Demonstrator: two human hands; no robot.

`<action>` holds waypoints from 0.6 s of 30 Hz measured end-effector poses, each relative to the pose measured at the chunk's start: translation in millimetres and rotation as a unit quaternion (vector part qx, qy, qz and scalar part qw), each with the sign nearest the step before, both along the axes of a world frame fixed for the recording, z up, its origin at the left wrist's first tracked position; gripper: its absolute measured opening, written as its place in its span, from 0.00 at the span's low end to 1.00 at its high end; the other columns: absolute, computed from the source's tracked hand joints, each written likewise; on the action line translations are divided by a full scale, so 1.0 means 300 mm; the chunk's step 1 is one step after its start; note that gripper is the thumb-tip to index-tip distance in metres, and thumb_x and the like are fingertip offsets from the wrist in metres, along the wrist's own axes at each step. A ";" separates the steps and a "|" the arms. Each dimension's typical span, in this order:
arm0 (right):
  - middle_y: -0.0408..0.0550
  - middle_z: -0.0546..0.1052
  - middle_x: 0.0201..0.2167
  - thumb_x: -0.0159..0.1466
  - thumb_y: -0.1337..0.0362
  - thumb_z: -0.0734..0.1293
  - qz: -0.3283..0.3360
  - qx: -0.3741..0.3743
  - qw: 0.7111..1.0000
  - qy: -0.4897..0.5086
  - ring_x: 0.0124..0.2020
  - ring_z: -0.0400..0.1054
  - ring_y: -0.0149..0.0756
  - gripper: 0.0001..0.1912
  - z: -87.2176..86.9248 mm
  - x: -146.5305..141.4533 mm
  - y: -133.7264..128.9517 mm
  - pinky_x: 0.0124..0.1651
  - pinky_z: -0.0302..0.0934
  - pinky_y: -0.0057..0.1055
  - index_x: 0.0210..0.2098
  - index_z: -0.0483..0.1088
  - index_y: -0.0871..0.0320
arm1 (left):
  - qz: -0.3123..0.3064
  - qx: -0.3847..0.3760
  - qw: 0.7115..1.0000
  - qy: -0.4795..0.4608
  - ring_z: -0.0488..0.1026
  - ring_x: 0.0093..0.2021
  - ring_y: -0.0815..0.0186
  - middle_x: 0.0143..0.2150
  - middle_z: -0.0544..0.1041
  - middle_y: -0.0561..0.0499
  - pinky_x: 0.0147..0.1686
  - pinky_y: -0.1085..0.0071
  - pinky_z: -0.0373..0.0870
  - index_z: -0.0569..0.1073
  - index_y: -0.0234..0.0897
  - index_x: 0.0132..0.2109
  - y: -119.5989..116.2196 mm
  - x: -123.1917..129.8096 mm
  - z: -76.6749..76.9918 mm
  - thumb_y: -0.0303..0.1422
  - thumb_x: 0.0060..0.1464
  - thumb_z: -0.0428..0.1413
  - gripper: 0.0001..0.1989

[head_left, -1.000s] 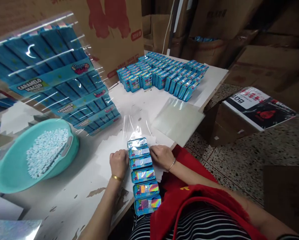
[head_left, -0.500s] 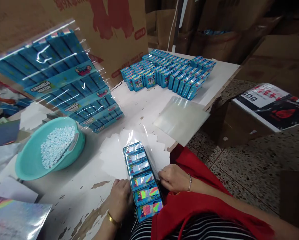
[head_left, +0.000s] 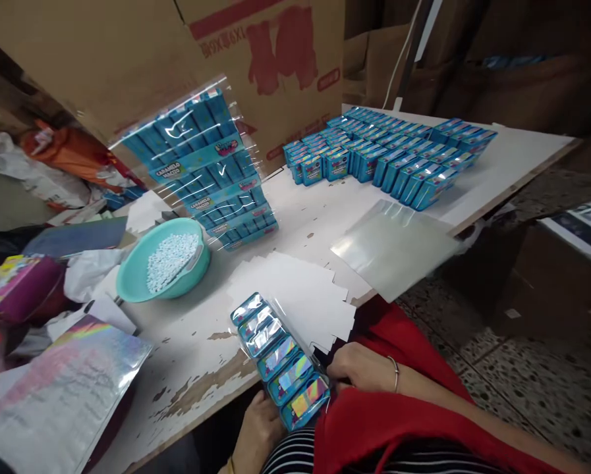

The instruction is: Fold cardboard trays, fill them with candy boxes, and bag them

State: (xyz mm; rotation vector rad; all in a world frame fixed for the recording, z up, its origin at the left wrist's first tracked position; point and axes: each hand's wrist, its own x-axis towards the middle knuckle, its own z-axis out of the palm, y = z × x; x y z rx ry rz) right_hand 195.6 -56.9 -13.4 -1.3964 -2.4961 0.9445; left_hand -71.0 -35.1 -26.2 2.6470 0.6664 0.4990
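A row of small blue tins (head_left: 284, 355) with shiny rainbow tops lies in a clear plastic bag, slanting from the table's front edge down to my lap. My left hand (head_left: 261, 424) is closed at the lower left side of this bag, its fingertips partly hidden behind the tins. On the right side my right hand (head_left: 358, 366) is closed, fingers curled against the bag's edge. Just beyond the tins, white paper cards (head_left: 295, 296) are fanned out on the table.
A turquoise basin (head_left: 127, 283) of small pale candies stands left. Behind it, stacked packs of blue boxes (head_left: 226, 178) lean upright. Many blue tins (head_left: 374, 151) stand at the back. Clear plastic sheets (head_left: 394, 247) overhang the table's right edge. A holographic bag (head_left: 62, 388) lies at left.
The bagged tins have come down and tilted toward my lap, their far end swinging left. My left hand has lowered beneath their side. The camera view has turned left.
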 end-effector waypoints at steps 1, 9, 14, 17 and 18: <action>0.46 0.77 0.23 0.56 0.68 0.62 -0.021 0.004 1.000 0.004 0.24 0.66 0.32 0.09 -0.003 0.006 0.005 0.26 0.41 0.29 0.22 0.72 0.57 | -0.007 0.017 1.000 0.000 0.65 0.21 0.68 0.18 0.67 0.54 0.30 0.68 0.63 0.68 0.41 0.23 0.004 0.023 0.017 0.29 0.60 0.44 0.18; 0.42 0.69 0.19 0.62 0.55 0.57 -0.439 0.060 0.884 0.152 0.23 0.64 0.33 0.14 -0.041 0.225 0.167 0.28 0.51 0.28 0.31 0.69 0.56 | 0.017 -0.048 0.998 0.035 0.72 0.30 0.64 0.29 0.77 0.49 0.30 0.69 0.63 0.74 0.37 0.39 0.115 0.420 0.157 0.38 0.55 0.54 0.09; 0.41 0.67 0.23 0.61 0.41 0.57 -0.517 -0.002 0.771 0.372 0.24 0.62 0.31 0.23 -0.027 0.224 0.174 0.28 0.56 0.28 0.29 0.63 0.56 | 0.312 -0.017 0.920 -0.235 0.70 0.35 0.66 0.35 0.74 0.49 0.37 0.71 0.64 0.72 0.37 0.39 0.265 0.312 0.218 0.38 0.56 0.54 0.10; 0.39 0.63 0.21 0.59 0.41 0.59 -0.494 0.001 0.764 0.415 0.25 0.59 0.31 0.24 -0.005 0.141 0.166 0.30 0.55 0.29 0.24 0.60 0.55 | 0.454 -0.104 0.843 -0.270 0.69 0.43 0.64 0.43 0.73 0.47 0.41 0.70 0.64 0.71 0.37 0.46 0.384 0.180 0.205 0.46 0.52 0.56 0.20; 0.39 0.61 0.21 0.59 0.42 0.61 -0.491 0.024 0.765 0.416 0.25 0.58 0.31 0.23 0.000 0.115 0.168 0.31 0.55 0.29 0.23 0.58 0.55 | 0.459 -0.176 0.831 -0.262 0.69 0.43 0.63 0.43 0.74 0.47 0.41 0.70 0.64 0.72 0.36 0.45 0.417 0.153 0.192 0.48 0.50 0.56 0.23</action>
